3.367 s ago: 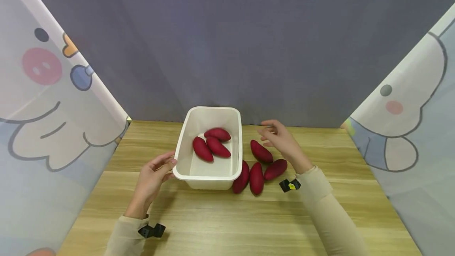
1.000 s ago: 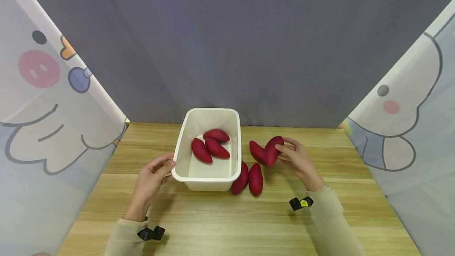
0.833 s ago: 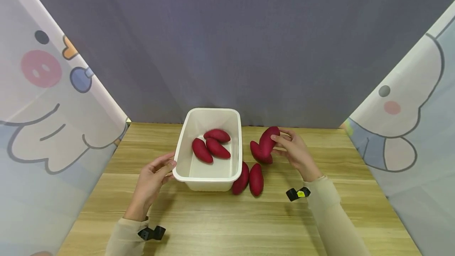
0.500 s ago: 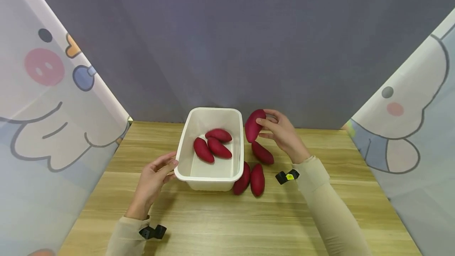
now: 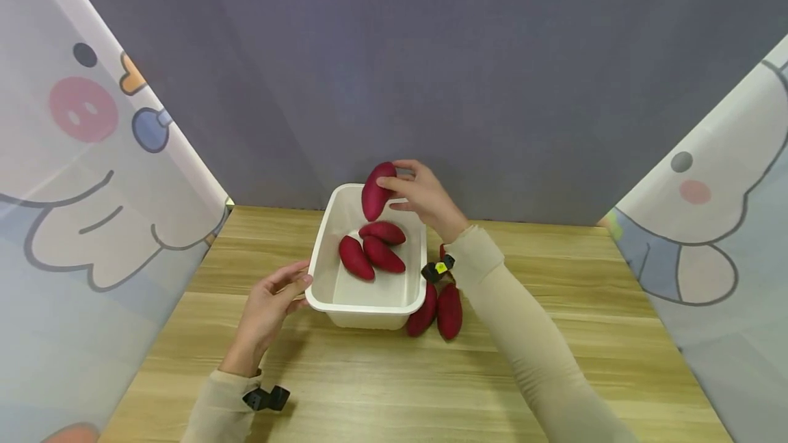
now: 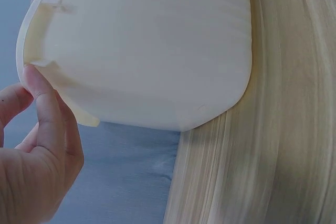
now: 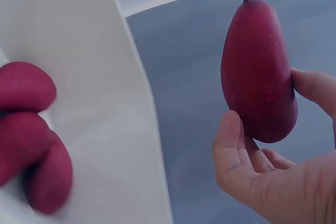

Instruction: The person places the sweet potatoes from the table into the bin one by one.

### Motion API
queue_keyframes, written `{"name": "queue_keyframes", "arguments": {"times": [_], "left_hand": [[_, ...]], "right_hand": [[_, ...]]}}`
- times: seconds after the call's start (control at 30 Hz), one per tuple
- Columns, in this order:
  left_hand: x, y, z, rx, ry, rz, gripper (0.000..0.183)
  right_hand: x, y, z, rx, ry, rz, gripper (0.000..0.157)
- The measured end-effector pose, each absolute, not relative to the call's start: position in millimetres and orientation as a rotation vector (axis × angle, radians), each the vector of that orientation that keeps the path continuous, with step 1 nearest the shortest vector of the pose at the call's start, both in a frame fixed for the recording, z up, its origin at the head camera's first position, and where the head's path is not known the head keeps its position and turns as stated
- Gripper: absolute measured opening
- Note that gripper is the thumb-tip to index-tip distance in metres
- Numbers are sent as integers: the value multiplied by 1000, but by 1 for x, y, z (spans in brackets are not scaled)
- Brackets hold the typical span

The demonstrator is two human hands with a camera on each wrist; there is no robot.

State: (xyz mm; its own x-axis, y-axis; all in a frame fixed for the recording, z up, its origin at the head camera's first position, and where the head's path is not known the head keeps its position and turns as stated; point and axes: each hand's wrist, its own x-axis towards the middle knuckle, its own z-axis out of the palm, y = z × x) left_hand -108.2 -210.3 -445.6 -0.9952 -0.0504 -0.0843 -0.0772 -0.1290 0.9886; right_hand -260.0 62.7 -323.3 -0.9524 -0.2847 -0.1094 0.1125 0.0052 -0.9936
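My right hand (image 5: pixel 427 195) holds a dark red, mango-shaped fruit (image 5: pixel 377 191) above the far part of a white plastic bin (image 5: pixel 373 320). In the right wrist view the fruit (image 7: pixel 257 72) is smooth, with a small nub at its upper tip, gripped between thumb and fingers. Three similar fruits (image 5: pixel 356 258) lie inside the bin. My left hand (image 5: pixel 267 310) pinches the bin's near left rim; the left wrist view shows fingertips (image 6: pixel 37 80) at that rim. Beside the bin's right wall lie two more fruits (image 5: pixel 450 313), and another is mostly hidden behind the right wrist.
The bin stands on a light wooden table (image 5: pixel 369 388). A grey cloth backdrop (image 5: pixel 394 74) rises at the table's far edge. Cartoon-print panels (image 5: pixel 80 224) flank both sides. Each sleeve cuff carries a small black device (image 5: pixel 266 398).
My right hand has picked up a fruit from the group on the table and carried it left and up, over the bin. The left hand has stayed at the rim.
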Motion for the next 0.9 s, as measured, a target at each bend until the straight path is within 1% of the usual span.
{"name": "queue_keyframes", "arguments": {"times": [0.23,0.5,0.7,0.9], "left_hand": [[-107,-207,-446,-160,2062,2333,47],[-105,-205,-448,-162,2063,2339,47],[-106,-204,-447,-153,2061,2342,47],[-108,-205,-448,-147,2059,2341,47]], "right_hand": [[-271,27,-352,-48,2025,-1920,66],[-278,17,-386,45,2144,-1752,71],[-278,18,-390,34,2218,-1750,70],[-277,19,-385,22,2259,-1743,71]]}}
